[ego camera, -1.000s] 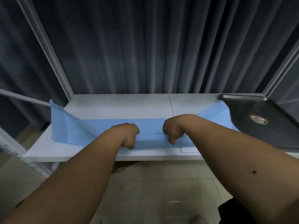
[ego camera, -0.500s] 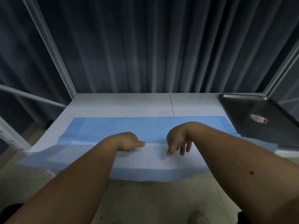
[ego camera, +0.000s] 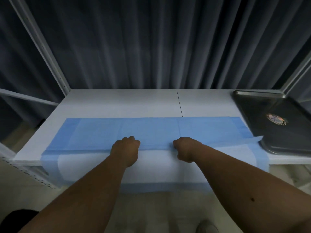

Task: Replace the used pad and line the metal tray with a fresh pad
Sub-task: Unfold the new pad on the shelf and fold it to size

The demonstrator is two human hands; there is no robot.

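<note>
A long blue pad (ego camera: 94, 133) lies across the white table. A folded blue layer covers its far half, and its white inner side (ego camera: 156, 167) hangs over the table's front edge. My left hand (ego camera: 125, 147) and my right hand (ego camera: 185, 148) sit side by side at the middle of the fold line, fingers curled over the folded blue edge. The metal tray (ego camera: 276, 140) rests at the right end of the table, bare and dark, with a round sticker inside. The pad's right end touches the tray's near corner.
The white table (ego camera: 127, 103) has a seam down its middle and bare surface behind the pad. Grey shelf uprights (ego camera: 42, 47) stand at the back left and right corners. A dark curtain hangs behind. Tiled floor lies below the front edge.
The pad went from bunched and raised at both ends to spread flat, its near half unfolded over the table edge. Both hands moved forward to the fold line and curled again.
</note>
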